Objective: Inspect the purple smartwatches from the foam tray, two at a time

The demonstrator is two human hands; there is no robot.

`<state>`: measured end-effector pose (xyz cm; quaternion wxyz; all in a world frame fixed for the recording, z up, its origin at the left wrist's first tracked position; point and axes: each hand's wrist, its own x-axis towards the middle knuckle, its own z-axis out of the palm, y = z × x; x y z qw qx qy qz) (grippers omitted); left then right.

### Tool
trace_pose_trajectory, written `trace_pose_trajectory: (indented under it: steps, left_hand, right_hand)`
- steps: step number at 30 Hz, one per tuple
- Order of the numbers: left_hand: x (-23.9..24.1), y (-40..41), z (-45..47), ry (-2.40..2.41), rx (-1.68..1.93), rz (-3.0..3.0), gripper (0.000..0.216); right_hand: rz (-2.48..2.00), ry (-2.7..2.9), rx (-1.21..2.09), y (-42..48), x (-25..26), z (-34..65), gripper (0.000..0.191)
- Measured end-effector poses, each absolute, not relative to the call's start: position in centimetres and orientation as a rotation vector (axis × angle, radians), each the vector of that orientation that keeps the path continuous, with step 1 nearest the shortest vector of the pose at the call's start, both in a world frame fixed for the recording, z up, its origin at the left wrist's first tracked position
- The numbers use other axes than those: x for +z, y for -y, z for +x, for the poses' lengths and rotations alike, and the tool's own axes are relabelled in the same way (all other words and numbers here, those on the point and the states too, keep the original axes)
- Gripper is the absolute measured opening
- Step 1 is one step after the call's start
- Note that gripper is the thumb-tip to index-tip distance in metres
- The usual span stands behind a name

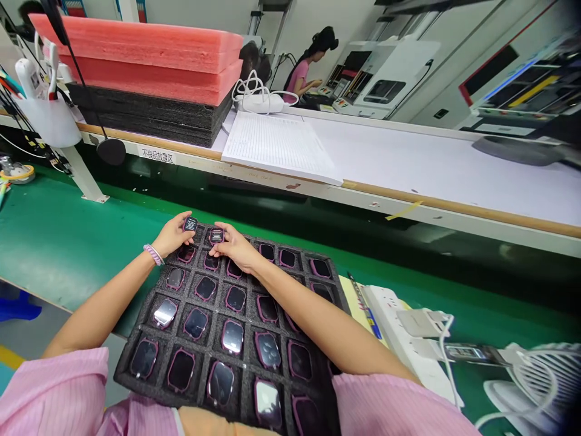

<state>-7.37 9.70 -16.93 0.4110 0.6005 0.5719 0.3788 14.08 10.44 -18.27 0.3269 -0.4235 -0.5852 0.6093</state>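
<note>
A black foam tray (157,387) rests on my lap and the green bench edge, its pockets filled with several pink-rimmed smartwatch bodies (233,336). My left hand (171,235) is at the tray's far left corner, fingers pinched on a watch body (190,223) with a lit screen. My right hand (233,245) is beside it, fingers closed on a second lit watch body (216,235) just above the far row.
A green conveyor surface (54,236) runs under the tray. A white power strip (390,309) with chargers and a small white fan (540,375) lie to the right. A shelf above carries pink foam sheets (149,57), black foam sheets and a printed sheet (276,145). Another person (302,72) works far behind.
</note>
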Motion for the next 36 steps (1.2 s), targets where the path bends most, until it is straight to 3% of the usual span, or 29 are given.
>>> trace_pose_trajectory:
  steps: [8,14,21,24,26,31,36]
  left_hand:
    - [-18.4,-11.0,-8.9,-1.576,0.65,1.996,0.061]
    - [-17.2,-10.4,-7.9,-1.731,0.497,2.154,0.071]
    - [-14.1,-10.0,-0.8,-1.597,0.383,2.367,0.035]
    - [-14.0,-10.5,2.8,-1.599,0.29,2.394,0.033]
    - [-14.4,-10.7,4.6,-1.647,0.234,2.388,0.035]
    - [-15.3,-10.7,6.6,-1.711,0.21,2.353,0.025]
    - [-14.4,-10.7,6.3,-1.59,0.409,2.262,0.019]
  right_hand:
    - [-1.234,2.05,0.985,-12.8,-20.0,14.4,0.049]
    - [-1.229,2.275,0.77,-12.4,-19.5,16.1,0.063]
    - [-1.41,2.305,0.491,-11.1,-15.5,22.7,0.041]
    - [-1.625,2.288,0.354,-10.6,-14.8,24.6,0.02]
    - [-1.77,2.264,0.28,-10.0,-15.1,25.0,0.017]
    - [-1.869,2.198,0.305,-8.5,-16.8,24.4,0.022]
    - [-1.726,2.073,0.525,-8.3,-17.9,24.1,0.033]
